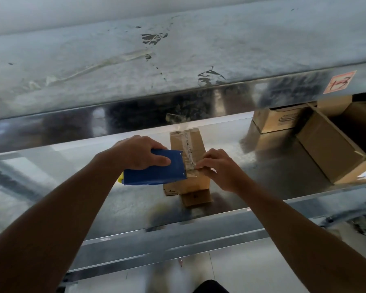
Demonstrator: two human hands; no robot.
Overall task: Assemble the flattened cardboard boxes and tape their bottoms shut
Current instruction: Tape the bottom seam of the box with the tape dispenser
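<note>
**A:** Position of the box?

**B:** The small cardboard box stands on the middle metal shelf, roughly centred and well apart from the stacked cartons at the right end. Its taped face points up. Clear tape runs along the seam toward the near edge.

**A:** Hands?

**B:** The left hand grips the blue tape dispenser from above. The thumb lies across its top face and the rest of the fingers wrap over the far side, out of sight. The dispenser's mouth sits just beside the box's near top edge. The right hand is at that same edge with its fingers bunched close together, and the tips pinch the tape where it leaves the dispenser. I cannot tell whether they also press it onto the cardboard.

**A:** Step in hand, by your reading?

**B:** Finishing the strip, meaning the cut and then the fold of the tail over the edge.

**A:** How to do it well?

**B:** Hold the tape taut between pinch and blade so it tears clean, and tilt the dispenser rather than yank it. The box looks light and nothing braces it, so a hard pull would likely drag it along the slick shelf. Then smooth the tail down the side wall, rubbing from the seam outward so it doesn't wrinkle.
</note>
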